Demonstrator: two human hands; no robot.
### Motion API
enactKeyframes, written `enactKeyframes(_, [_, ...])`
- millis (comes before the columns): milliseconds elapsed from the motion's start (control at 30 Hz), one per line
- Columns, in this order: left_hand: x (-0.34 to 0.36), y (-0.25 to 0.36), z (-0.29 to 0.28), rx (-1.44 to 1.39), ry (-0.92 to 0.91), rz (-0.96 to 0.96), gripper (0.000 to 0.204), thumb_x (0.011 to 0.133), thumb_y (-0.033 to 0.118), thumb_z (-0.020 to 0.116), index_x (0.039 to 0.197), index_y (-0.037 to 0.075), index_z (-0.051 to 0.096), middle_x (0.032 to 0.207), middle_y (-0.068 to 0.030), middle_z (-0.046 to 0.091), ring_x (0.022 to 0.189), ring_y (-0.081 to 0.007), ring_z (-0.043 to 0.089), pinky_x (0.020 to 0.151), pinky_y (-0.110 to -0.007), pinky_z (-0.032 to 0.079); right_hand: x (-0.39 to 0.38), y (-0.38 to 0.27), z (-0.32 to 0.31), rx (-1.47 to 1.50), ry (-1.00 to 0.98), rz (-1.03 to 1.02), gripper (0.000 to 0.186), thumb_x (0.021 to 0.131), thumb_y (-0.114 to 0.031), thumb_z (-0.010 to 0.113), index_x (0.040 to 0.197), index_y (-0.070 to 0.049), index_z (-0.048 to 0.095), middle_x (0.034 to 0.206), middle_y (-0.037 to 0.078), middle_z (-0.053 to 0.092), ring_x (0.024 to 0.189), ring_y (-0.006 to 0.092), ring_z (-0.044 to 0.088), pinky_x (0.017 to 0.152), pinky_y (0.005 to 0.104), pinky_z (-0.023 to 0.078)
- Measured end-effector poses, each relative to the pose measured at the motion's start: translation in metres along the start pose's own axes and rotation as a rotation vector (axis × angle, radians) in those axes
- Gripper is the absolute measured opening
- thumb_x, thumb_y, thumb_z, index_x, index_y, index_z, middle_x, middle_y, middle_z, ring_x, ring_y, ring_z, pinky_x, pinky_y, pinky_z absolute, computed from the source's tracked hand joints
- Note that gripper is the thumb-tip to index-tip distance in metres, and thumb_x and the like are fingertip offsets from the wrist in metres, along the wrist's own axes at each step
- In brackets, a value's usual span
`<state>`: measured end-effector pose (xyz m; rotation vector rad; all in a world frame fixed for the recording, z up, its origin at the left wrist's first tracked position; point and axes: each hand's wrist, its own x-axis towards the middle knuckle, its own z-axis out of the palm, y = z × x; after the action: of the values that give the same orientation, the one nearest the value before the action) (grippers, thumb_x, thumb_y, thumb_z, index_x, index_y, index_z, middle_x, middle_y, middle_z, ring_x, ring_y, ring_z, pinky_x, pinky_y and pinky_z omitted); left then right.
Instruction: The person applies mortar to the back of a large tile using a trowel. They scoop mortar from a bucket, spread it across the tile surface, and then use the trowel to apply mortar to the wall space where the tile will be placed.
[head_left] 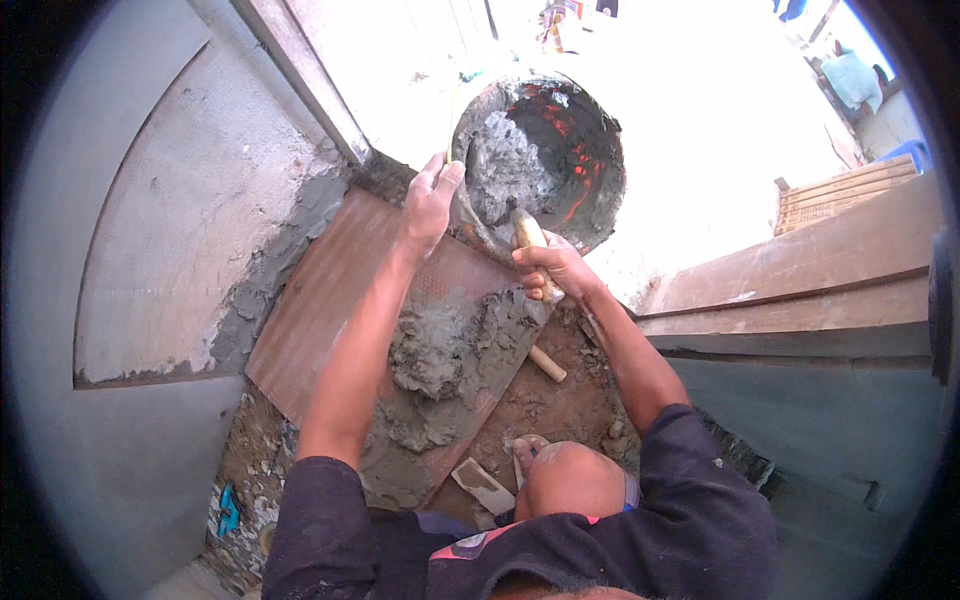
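Observation:
A round bucket (612, 150), crusted with grey cement and showing orange-red patches inside, is tipped so that its mouth faces me. Wet grey mortar (505, 165) clings to its inner left side. My left hand (430, 205) is closed on the bucket's left rim. At the near rim, my right hand (560, 265) wraps round a wooden-handled tool (528, 232); its working end cannot be made out. Below the bucket, a brown board (330, 290) carries a heap of wet mortar (435, 350).
Another wooden handle (547, 363) lies by the board's right edge. A flat piece (483, 487) smeared with mortar is near my foot. The wall (190, 230) at left has fresh mortar along its edge. A wooden frame (790, 280) stands at right. A turquoise object (229, 510) lies among rubble.

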<state>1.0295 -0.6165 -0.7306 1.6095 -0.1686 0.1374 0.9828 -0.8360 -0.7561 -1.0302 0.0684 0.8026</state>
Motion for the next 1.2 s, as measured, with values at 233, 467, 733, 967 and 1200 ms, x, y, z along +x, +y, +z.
enactKeyframes(233, [0.024,-0.004,-0.02,0.085,0.024,-0.069,0.064,0.099,0.037,0.051,0.137,-0.013,0.04,0.139,-0.0228,0.048,0.128,-0.0268,0.045,0.109,-0.034,0.031,-0.01,-0.012,0.005,-0.136,0.064,-0.062,0.031,0.081,-0.011,0.069,0.103,-0.007,0.048,0.074,0.0,0.048,0.052,0.0089,0.047,0.046,0.0288,0.044])
enactKeyframes(467, [0.069,-0.06,-0.054,-0.317,-0.07,-0.213,0.044,0.1,0.038,0.049,0.119,-0.001,0.057,0.109,-0.0113,0.063,0.092,-0.0195,0.063,0.087,-0.033,0.05,-0.032,-0.026,0.02,-0.184,0.117,-0.067,0.038,0.082,-0.011,0.067,0.112,-0.005,0.045,0.07,0.0,0.046,0.048,0.0077,0.042,0.041,0.0275,0.039])
enactKeyframes(733, [0.047,-0.076,-0.117,-0.176,-0.05,-0.494,0.046,0.097,0.042,0.055,0.124,0.005,0.053,0.088,-0.0129,0.063,0.064,-0.0179,0.061,0.065,-0.038,0.057,-0.059,-0.012,0.041,-0.509,0.156,-0.062,0.048,0.08,-0.018,0.073,0.115,-0.003,0.045,0.063,-0.001,0.046,0.045,0.0077,0.043,0.039,0.024,0.038])
enactKeyframes(967, [-0.046,-0.039,-0.255,0.064,0.337,-0.458,0.065,0.094,0.053,0.056,0.141,0.01,0.043,0.087,-0.0092,0.064,0.074,-0.0198,0.063,0.069,-0.034,0.054,-0.055,0.032,0.089,-0.948,0.003,0.066,0.04,0.075,-0.015,0.072,0.109,0.0,0.056,0.078,0.001,0.052,0.07,0.0114,0.048,0.065,0.0295,0.044])
enactKeyframes(1200, [-0.139,-0.014,-0.314,0.12,0.597,-0.313,0.053,0.096,0.044,0.056,0.125,0.0,0.057,0.096,-0.0098,0.064,0.086,-0.0186,0.064,0.082,-0.034,0.054,0.014,0.148,0.101,-1.833,-0.206,-0.236,0.051,0.081,-0.024,0.067,0.122,0.0,0.05,0.085,0.024,0.067,0.077,0.0363,0.069,0.067,0.0437,0.054])
